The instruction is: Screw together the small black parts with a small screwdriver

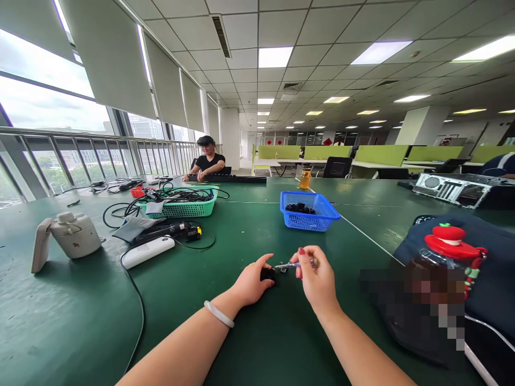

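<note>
Two hands work near the table's (249, 343) front edge, the left hand (252, 284) pinning a small black part (267, 274) down while the right hand (317, 281) grips a thin metal tool (290, 265) against it; a slipping tip could likely jab the left fingers.

On the green table (249, 236) are 2 baskets: 1 blue basket (309, 211) at centre, 1 teal basket (183, 203) far left. Also 1 white jug (74, 234) left, 1 red-lidded bottle (446, 257) right, 1 orange bottle (305, 178) far, 1 seated person (208, 161) far.
</note>
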### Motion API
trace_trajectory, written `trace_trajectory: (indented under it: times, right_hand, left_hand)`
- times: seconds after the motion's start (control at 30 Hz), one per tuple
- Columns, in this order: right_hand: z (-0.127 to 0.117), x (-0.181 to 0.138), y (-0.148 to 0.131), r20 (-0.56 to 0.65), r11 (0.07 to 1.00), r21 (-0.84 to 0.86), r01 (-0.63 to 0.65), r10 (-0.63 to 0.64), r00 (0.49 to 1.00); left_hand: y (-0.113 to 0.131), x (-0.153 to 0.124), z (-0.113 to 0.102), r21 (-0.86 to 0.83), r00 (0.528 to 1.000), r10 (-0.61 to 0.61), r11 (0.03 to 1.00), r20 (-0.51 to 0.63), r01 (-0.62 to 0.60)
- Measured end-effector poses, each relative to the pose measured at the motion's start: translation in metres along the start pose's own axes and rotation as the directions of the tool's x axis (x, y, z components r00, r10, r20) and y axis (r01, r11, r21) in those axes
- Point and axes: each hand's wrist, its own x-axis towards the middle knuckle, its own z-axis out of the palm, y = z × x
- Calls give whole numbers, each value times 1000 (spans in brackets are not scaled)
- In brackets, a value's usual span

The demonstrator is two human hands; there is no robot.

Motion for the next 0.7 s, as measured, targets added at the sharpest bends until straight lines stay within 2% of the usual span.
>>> trace_trajectory:
  times: [0.1,0.2,0.4,0.57,0.7]
  right_hand:
    - [2,-2,0,142,992,-92,88,-74,987]
    - [2,-2,1,236,983,-149,110,-73,969]
    - [2,0,2,367,996,-56,76,-50,929]
    - [4,0,10,384,985,-117,124,-70,921]
    - [2,0,11,297,967,-157,198,-145,944]
  left_hand:
    - [-1,0,1,-4,1000,20,1000,3,-20]
    - [-2,0,1,-17,999,47,999,8,-47]
    - [-3,-1,1,-25,996,88,996,4,-88]
    - [-2,-2,0,-30,992,126,992,14,-126]
    - [-2,-2,0,-13,995,103,995,14,-103]
